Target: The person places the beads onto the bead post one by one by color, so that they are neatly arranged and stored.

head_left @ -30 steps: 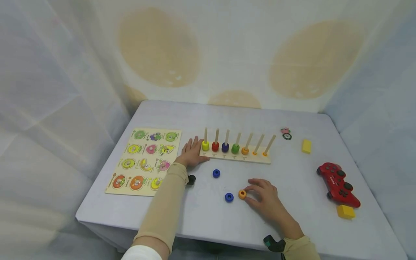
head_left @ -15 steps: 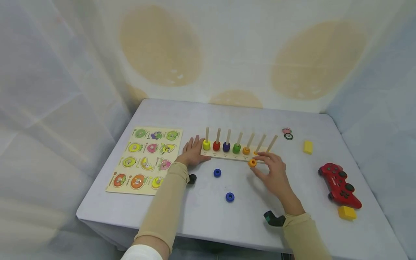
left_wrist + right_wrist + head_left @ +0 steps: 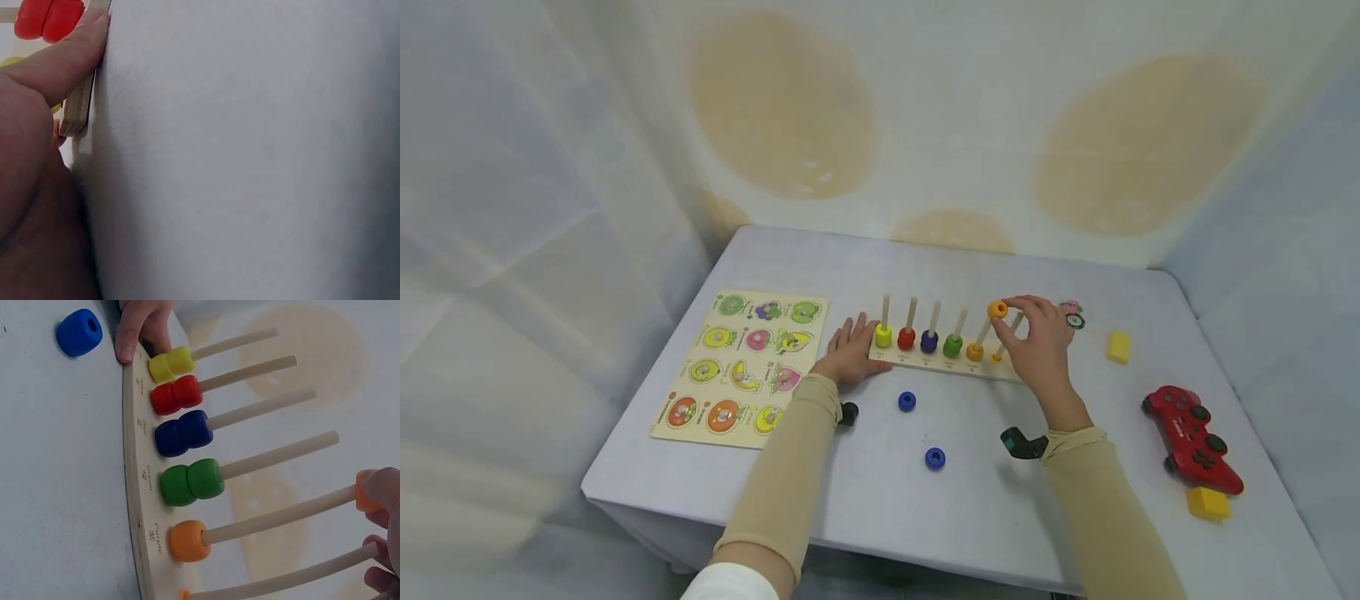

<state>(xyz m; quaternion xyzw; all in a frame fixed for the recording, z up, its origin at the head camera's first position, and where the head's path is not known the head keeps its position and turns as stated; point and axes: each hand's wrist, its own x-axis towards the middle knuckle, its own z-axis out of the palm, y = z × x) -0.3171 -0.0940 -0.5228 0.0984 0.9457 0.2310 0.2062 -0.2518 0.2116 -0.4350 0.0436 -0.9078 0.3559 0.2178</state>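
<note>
Thumb and fingertips of my right hand pinch an orange bead. In the right wrist view that bead is right at the tip of a wooden peg, whose foot carries another orange bead. The peg board has several upright pegs; yellow, red, dark blue and green beads sit in pairs on the others to the left. My left hand rests at the board's left end, fingers spread straight. Its thumb lies against the front edge in the left wrist view.
Two loose blue beads lie in front of the board. A fruit puzzle board is at the left. On the right are a red game controller, two yellow blocks and a small pink figure with a wheel.
My right hand has picked the orange bead up from the table beside a blue bead and carried it forward and up to the peg tip. The left hand stays at the board's end.
</note>
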